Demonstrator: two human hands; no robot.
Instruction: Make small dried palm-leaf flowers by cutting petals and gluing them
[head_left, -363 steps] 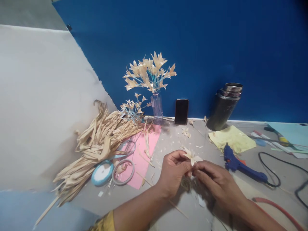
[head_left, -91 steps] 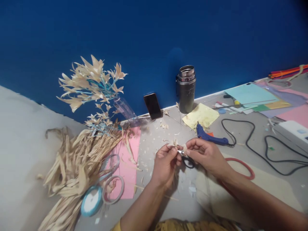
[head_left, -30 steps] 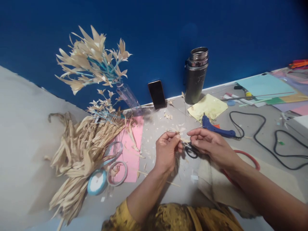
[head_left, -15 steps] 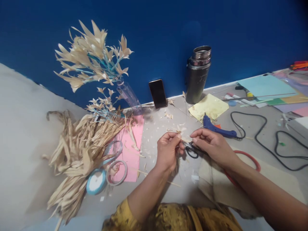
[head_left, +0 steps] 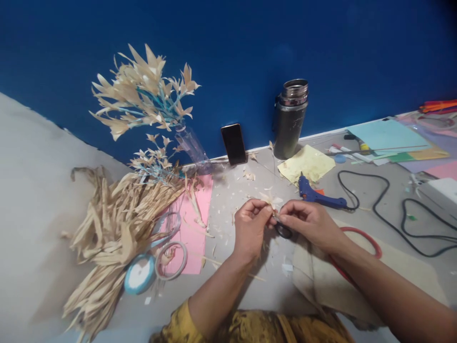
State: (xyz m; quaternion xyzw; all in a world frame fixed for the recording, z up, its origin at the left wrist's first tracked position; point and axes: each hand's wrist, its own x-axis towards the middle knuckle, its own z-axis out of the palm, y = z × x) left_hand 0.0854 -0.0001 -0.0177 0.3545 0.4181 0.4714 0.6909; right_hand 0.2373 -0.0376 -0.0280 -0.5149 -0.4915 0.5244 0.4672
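In the middle of the head view, my left hand [head_left: 252, 224] pinches a small pale dried-husk flower [head_left: 272, 200] near its base. Pointed petals stick up above the fingertips. My right hand [head_left: 309, 220] is closed too, with thumb and fingertips pressed together at the base of that flower. Just under the hands shows a black handle loop of scissors [head_left: 283, 231]; the fingers cover their blades. Beyond the right hand, a blue glue gun [head_left: 321, 196] lies on its side with its nozzle toward a yellow paper sheet [head_left: 309, 164].
Dried husks [head_left: 114, 228] heap up at left beside a pink sheet [head_left: 194, 228] and tape rolls [head_left: 141, 274]. Finished flowers [head_left: 146, 95] lean in a clear bottle [head_left: 193, 147]. A phone [head_left: 233, 144] and a flask [head_left: 291, 119] stand at the wall. A black cable [head_left: 383, 200] loops at right.
My right fingertips have come in against the left ones at the flower's base. The flower now stands more upright, its petals spread above the fingers. The view has shifted slightly.
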